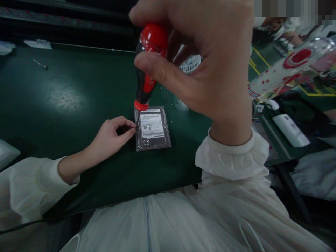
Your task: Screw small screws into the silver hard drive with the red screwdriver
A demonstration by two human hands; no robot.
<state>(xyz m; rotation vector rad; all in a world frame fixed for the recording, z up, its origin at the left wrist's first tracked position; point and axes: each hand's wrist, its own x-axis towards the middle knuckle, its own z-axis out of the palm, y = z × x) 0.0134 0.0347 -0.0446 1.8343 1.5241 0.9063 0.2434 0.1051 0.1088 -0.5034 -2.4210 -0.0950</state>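
Observation:
A hard drive (152, 129) with a white label lies flat on the green tabletop. My right hand (199, 59), high above it, is wrapped round the red and black handle of a screwdriver (147, 73). The shaft points down to the drive's left edge. There, my left hand (115, 134) has thumb and forefinger pinched together by the screwdriver tip, at the drive's side. What sits in that pinch is too small to make out. Several tiny screws (177, 103) are scattered on the table beyond the drive, below my right hand.
A white slotted basket or tray (191, 64) is partly hidden behind my right hand. A small metal piece (40, 64) lies at the far left. To the right are a clear bottle (288, 70) with red print and a white device (291, 130). Another person's hands (275, 26) show at upper right.

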